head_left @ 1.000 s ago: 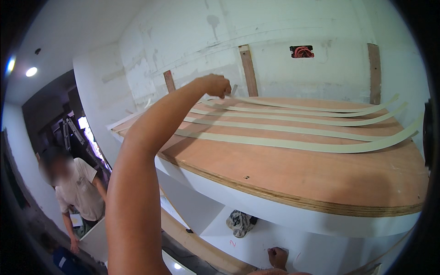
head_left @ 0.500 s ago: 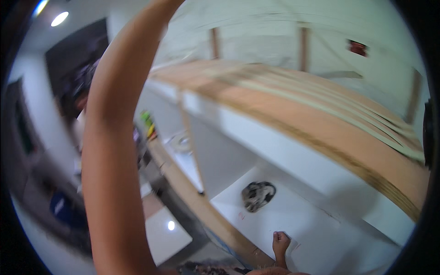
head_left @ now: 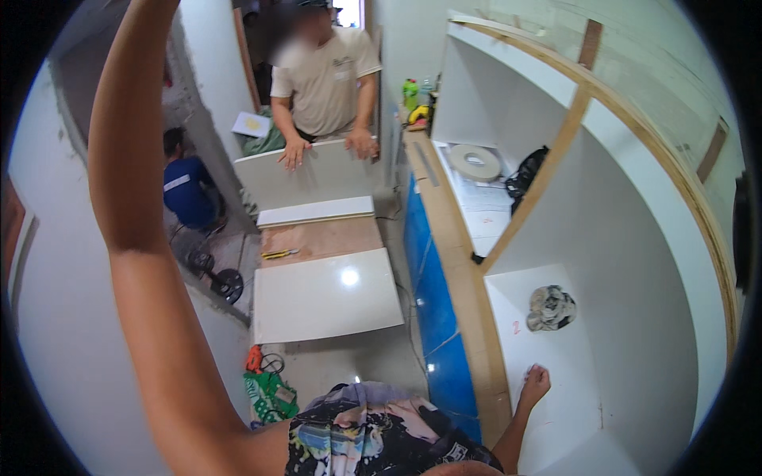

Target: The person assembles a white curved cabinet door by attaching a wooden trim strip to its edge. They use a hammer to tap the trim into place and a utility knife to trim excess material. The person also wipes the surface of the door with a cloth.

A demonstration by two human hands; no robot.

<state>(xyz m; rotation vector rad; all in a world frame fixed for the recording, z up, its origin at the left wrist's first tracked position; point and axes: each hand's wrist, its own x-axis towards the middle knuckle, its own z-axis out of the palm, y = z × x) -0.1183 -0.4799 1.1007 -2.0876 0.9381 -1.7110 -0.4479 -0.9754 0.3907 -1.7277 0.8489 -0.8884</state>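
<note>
The right hand (head_left: 536, 384) is over the white shelf (head_left: 573, 403), near a crumpled patterned cloth (head_left: 552, 308).

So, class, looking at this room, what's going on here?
The person's left arm is raised, its hand out of the picture. Their right hand, loosely curled, is at the white compartment, apart from the crumpled cloth; whether it holds anything is unclear. Farther off, a co-worker has both hands at the top edge of a pale panel. Another person in blue crouches at left.
</note>
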